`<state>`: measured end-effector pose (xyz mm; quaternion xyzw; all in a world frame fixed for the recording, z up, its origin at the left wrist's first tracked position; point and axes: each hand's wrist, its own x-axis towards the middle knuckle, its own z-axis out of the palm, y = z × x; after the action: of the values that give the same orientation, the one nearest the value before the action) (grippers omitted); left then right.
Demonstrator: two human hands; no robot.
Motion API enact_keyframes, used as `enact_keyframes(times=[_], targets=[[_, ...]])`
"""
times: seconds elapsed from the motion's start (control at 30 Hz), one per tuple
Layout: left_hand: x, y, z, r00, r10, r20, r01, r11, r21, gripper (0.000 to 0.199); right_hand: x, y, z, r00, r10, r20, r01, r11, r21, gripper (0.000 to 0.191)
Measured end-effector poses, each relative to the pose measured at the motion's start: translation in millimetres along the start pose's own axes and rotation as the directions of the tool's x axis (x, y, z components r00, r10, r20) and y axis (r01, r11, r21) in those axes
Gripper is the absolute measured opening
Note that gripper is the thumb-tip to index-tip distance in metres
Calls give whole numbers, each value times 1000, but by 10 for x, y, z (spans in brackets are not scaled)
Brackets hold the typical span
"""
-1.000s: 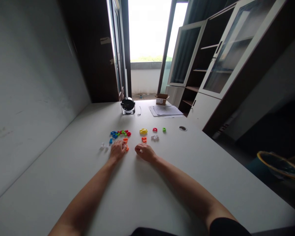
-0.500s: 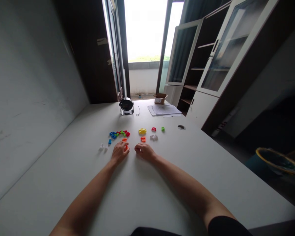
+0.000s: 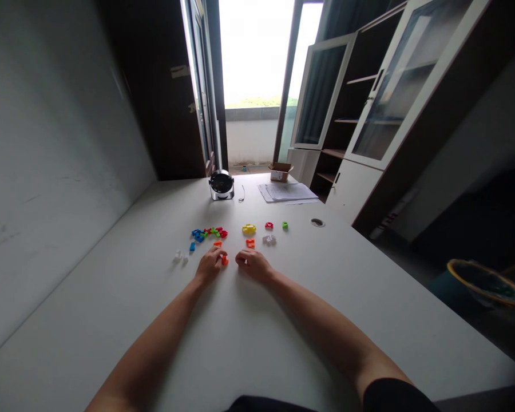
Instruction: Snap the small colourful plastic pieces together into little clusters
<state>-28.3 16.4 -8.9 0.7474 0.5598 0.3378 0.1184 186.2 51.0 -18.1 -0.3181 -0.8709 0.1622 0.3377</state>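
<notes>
head cam, facing fwd & down

Exact shapes of the small multicoloured plastic pieces point(image 3: 209, 233) too tiny to tell, the palm of the left hand point(image 3: 210, 266) out of sight.

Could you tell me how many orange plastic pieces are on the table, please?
3. One orange piece beside the left hand, one beyond that hand, one beyond the right hand. More may be hidden under the hands.

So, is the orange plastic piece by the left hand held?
No, on the white table: the small orange plastic piece lies beside the left hand, not lifted; any contact is too small to tell.
</notes>
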Motion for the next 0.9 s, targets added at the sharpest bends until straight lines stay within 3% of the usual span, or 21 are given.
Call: enact_keyframes(times=[0.23, 0.47, 0.67, 0.9], targets=[[-10, -4, 24, 995, 65, 69, -70, 995, 77, 28, -4, -7, -4, 1000, 4, -3, -4, 1000, -15, 12], [-12, 42, -24, 994, 78, 70, -85, 992, 92, 12, -11, -15, -1, 1000, 9, -7, -9, 1000, -24, 13], [-13, 89, -45, 996, 42, 84, -36, 997, -65, 17, -20, -21, -4, 999, 22, -30, -22, 1000, -5, 36], [-26, 169, 12, 996, 42, 75, -31, 989, -145, 21, -15, -2, -38, 997, -62, -43, 57, 993, -100, 13]])
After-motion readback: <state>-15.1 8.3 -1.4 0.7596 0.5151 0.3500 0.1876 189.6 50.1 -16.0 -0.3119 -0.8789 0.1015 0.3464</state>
